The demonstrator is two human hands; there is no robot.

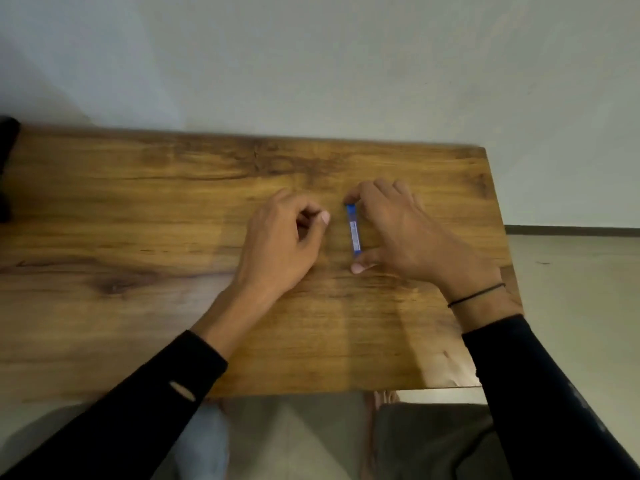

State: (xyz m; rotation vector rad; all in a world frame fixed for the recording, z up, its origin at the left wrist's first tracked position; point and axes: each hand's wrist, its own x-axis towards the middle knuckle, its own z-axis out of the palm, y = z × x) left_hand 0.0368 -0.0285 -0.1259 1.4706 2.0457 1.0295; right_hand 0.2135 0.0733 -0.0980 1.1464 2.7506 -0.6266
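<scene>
A small, narrow blue case with a white label [354, 230] lies lengthwise on the wooden table [138, 220]. My right hand [405, 233] pinches it end to end, a fingertip on its far end and the thumb at its near end. My left hand [280, 244] rests on the table just left of the case, fingers curled in with the thumb against them; nothing shows in it. A gap separates it from the case.
The table's right edge [498, 237] runs close to my right wrist, with floor beyond. A dark object [7, 164] sits at the far left edge. A pale wall stands behind the table. My legs show below the near edge.
</scene>
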